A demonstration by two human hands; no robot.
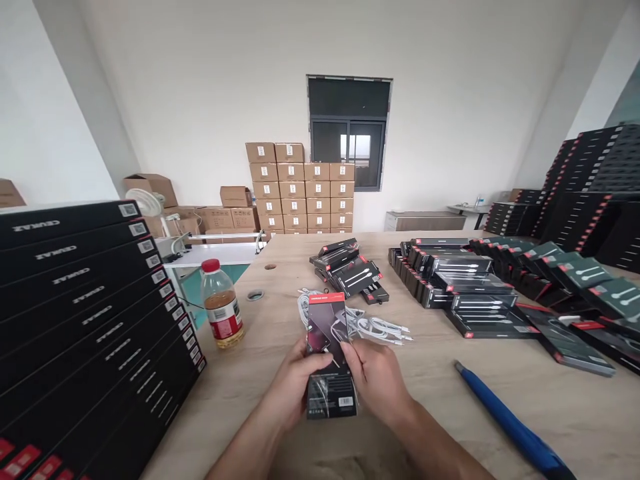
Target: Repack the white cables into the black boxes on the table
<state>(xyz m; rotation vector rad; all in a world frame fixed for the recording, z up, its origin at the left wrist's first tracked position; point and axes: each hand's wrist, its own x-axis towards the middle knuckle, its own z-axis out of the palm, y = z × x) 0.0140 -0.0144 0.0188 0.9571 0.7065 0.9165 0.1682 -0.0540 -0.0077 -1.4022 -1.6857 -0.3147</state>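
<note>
Both of my hands hold a slim black cable box [327, 393] with a red top strip, tilted up over the near part of the table. My left hand [295, 377] grips its left edge, the thumb lying across the front. On the right edge, my right hand [377, 377] is closed with its thumb on the printed face. Just behind the box lie coiled white cables [380, 328], partly hidden by it. Beyond them is a loose heap of black cable boxes [350, 273]. The fingers behind the held box are hidden.
Stacked large black cartons [95, 320] rise at the left, beside a bottle [221, 307] with a red cap. A blue tool-like object [510, 417] lies at the right. Rows of black boxes [470, 287] cover the wooden table's [420, 367] right side. Brown cartons [300, 193] stand behind.
</note>
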